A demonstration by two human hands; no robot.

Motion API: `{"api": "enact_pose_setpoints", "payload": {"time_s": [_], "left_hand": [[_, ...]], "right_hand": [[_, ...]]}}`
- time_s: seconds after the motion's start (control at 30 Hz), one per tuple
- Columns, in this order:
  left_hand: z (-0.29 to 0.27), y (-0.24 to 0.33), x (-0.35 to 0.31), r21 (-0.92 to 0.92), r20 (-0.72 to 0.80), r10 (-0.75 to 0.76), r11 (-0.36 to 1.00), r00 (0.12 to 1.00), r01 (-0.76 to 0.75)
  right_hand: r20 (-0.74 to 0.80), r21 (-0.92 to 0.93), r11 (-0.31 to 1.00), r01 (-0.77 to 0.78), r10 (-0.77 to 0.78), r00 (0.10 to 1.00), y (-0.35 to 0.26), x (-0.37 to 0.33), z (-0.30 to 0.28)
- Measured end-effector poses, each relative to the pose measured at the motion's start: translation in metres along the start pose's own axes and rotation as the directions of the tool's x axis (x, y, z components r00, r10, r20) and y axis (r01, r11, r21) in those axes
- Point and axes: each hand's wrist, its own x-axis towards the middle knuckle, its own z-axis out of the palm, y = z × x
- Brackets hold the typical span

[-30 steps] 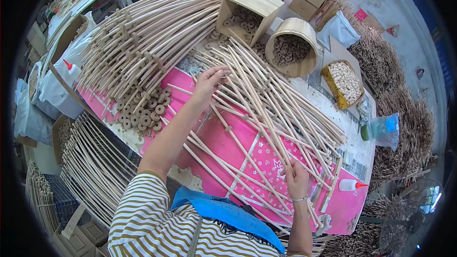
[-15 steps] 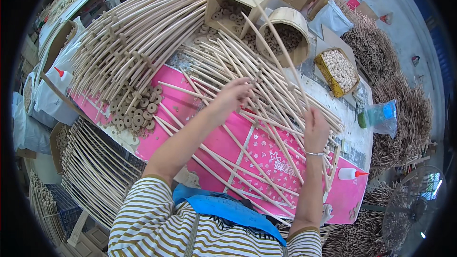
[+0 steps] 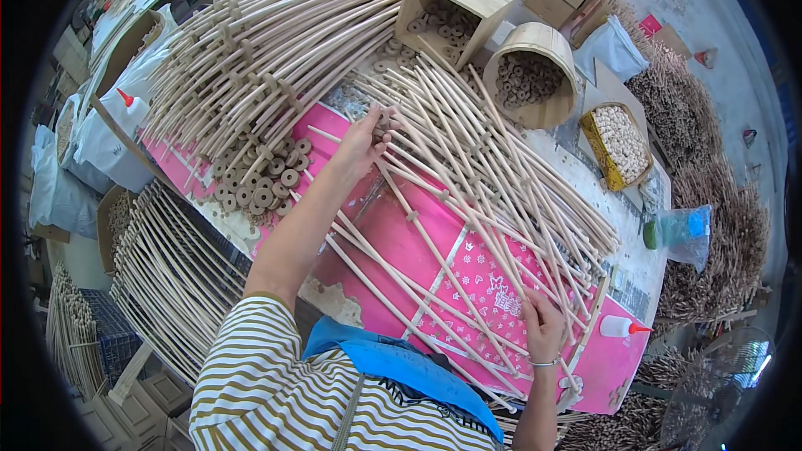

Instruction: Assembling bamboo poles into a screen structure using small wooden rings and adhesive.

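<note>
Head view: R hand (image 3: 545,326), lower right of frame, grip closed on lower end of thin, pale, round wooden rod (image 3: 502,259), which slants up-left over pink-covered bench (image 3: 393,242). L hand (image 3: 365,146), upper ctr, fingers curled; can't tell its hold. Rod prob. light, stiff, snappable; best held nr ends.

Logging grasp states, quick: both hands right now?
Left hand: fingers curled; whether it holds anything can't be told.
Right hand: closed, holding a wooden rod by its near end.

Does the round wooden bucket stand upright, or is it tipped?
Tipped: the bucket has its mouth toward the sticks, showing rings inside.
</note>
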Motion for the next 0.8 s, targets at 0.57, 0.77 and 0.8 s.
{"api": "enact_pose_setpoints", "payload": {"time_s": [0.57,0.77,0.8], "left_hand": [[0.059,-0.01,-0.034,0.21,0.087,0.022,0.977,0.996,-0.04],[0.13,-0.055,-0.075,0.364,0.311,-0.182,0.93,0.933,0.06],[0.131,-0.056,-0.078,0.361,0.315,-0.164,0.932,0.935,0.042]], "right_hand": [[0.008,-0.122,0.986,0.118,-0.118,0.993,-0.009,0.018,0.023],[-0.099,-0.231,0.959,0.164,-0.191,0.977,-0.027,0.092,0.037],[-0.148,-0.287,0.919,0.27,-0.321,0.936,-0.03,0.104,0.032]]}}
